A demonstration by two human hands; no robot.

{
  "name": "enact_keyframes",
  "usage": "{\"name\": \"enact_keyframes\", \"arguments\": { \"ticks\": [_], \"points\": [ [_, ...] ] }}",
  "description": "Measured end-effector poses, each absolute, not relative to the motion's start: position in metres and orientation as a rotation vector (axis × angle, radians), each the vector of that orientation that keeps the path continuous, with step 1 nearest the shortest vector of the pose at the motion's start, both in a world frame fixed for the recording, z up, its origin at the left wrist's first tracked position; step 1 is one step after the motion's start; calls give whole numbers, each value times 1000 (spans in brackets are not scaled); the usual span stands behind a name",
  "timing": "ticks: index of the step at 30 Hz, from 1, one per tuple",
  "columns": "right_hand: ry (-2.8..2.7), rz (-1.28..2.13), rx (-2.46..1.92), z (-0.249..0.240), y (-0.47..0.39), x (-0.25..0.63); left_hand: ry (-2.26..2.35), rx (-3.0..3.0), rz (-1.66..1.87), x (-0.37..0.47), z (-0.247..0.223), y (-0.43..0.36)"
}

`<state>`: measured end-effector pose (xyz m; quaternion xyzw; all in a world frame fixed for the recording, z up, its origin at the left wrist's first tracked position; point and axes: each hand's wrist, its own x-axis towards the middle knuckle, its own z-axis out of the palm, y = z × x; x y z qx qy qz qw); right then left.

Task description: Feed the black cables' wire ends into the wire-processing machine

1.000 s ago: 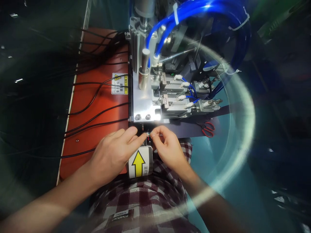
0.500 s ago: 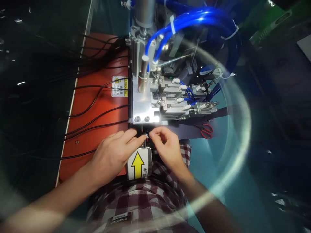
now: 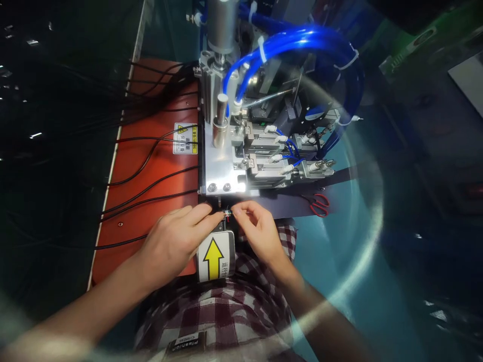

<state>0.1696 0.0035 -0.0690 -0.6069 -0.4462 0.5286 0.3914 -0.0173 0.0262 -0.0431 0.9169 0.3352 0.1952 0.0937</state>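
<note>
Between my fingertips, just in front of the machine's metal plate [image 3: 226, 173], lies a small silvery part with thin coloured wires [image 3: 227, 213], a bit of red among them; its exact kind is too small to tell. My left hand [image 3: 181, 234] reaches in from the left, thumb and forefinger closed at the part's left side. From the right, my right hand [image 3: 258, 229] pinches at its other side, thumb against forefinger. Fingers hide much of the part. Directly below it sits a white label with a yellow arrow [image 3: 214, 257] on a curved cover.
Red-handled scissors [image 3: 320, 204] lie on the dark surface to the right. Blue air hoses [image 3: 302, 37] loop above small pneumatic cylinders [image 3: 267, 171]. Black cables [image 3: 151, 173] cross the orange panel [image 3: 132, 261] on the left. A metal cylinder [image 3: 223, 25] rises at the back.
The camera view has shifted slightly, so the machine appears a little lower. Both hands keep almost the same pose, and the small wired part shows a bit more between the fingertips.
</note>
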Motion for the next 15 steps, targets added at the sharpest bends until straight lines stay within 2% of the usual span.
{"name": "enact_keyframes", "arguments": {
  "ticks": [7, 12, 15],
  "points": [
    [-1118, 1314, -1539, -63, 9, 171, 987, 2722, 573, -17, -41, 27],
    [-1018, 1573, -1499, -60, 17, 175, 985, 2719, 570, -17, -42, 28],
    [-1013, 1615, -1485, -61, 19, 175, 984, 2717, 555, -18, -43, 28]
  ]
}}
